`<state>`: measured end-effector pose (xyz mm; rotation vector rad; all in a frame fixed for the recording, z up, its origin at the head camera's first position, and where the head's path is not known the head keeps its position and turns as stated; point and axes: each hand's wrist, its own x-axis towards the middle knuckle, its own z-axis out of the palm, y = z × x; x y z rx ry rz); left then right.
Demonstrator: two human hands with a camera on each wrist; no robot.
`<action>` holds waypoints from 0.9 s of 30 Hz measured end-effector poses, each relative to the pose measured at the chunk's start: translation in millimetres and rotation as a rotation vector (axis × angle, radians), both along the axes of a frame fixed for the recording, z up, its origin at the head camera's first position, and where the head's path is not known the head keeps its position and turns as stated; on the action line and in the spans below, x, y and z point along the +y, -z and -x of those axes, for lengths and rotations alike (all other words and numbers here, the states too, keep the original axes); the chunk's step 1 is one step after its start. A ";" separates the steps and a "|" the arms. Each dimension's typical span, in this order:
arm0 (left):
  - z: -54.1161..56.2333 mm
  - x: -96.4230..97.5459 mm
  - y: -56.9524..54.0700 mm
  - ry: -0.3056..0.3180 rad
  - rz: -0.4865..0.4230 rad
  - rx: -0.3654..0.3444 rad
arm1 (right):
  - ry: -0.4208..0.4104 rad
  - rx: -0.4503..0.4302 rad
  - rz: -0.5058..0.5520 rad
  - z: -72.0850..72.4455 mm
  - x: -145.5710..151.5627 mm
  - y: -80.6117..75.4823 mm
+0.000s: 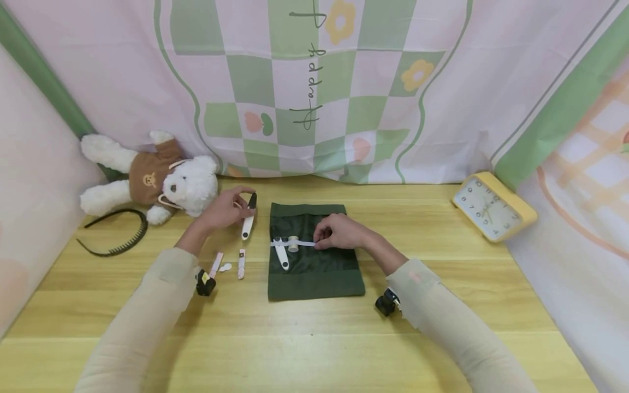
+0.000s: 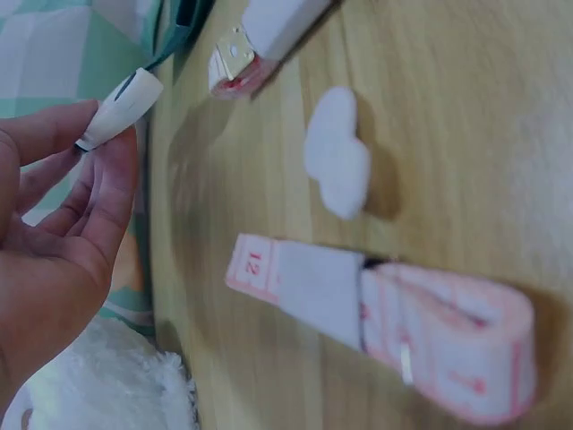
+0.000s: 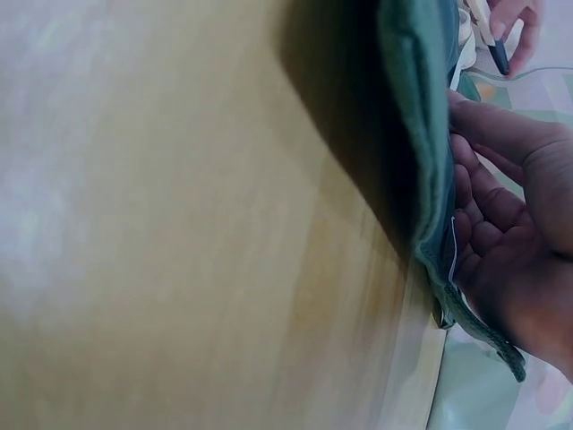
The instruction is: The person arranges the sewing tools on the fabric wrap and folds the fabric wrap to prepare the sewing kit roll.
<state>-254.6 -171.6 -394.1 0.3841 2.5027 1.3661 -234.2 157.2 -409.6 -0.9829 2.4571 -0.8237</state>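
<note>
My left hand (image 1: 223,211) pinches a slim white tool with a black end (image 1: 248,222), held just left of a dark green cloth organizer (image 1: 314,285). Its exact kind is unclear. On the organizer, my right hand (image 1: 341,232) pinches a white elastic strap (image 1: 307,243) between thumb and fingers. Under that strap sit a pale thread spool (image 1: 293,247) and a second white tool (image 1: 282,257). In the right wrist view the organizer's edge (image 3: 421,134) hides part of the right fingertips.
Folded measuring tapes (image 2: 448,331) and a white cloud-shaped piece (image 2: 337,152) lie left of the organizer. Farther left are a black headband (image 1: 140,232) and a white plush toy (image 1: 147,177). A yellow clock (image 1: 491,207) stands at the right, before a patterned curtain (image 1: 314,82).
</note>
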 end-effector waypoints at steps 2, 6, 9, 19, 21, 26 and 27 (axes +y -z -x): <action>0.1 1.1 -0.3 -0.007 -0.036 -0.014 | 0.001 -0.003 -0.002 0.1 0.0 0.6; 0.4 3.4 -1.4 -0.019 -0.101 -0.052 | 0.002 -0.009 -0.006 -0.3 -0.3 0.7; 1.2 5.5 -2.8 -0.028 -0.145 -0.078 | 0.004 -0.008 -0.002 -0.4 -0.7 -0.2; 1.9 20.5 -12.8 -0.024 -0.234 -0.093 | -0.004 -0.005 0.001 0.4 -1.5 -0.6; 1.8 23.9 -14.5 -0.020 -0.247 -0.096 | -0.008 -0.016 0.002 0.1 -1.3 -0.4; 1.9 30.8 -14.7 -0.013 -0.263 -0.108 | -0.013 -0.028 -0.001 -1.3 -1.2 -0.6; 2.1 31.9 -14.3 -0.011 -0.266 -0.111 | -0.012 -0.029 -0.002 -1.5 -1.3 -0.7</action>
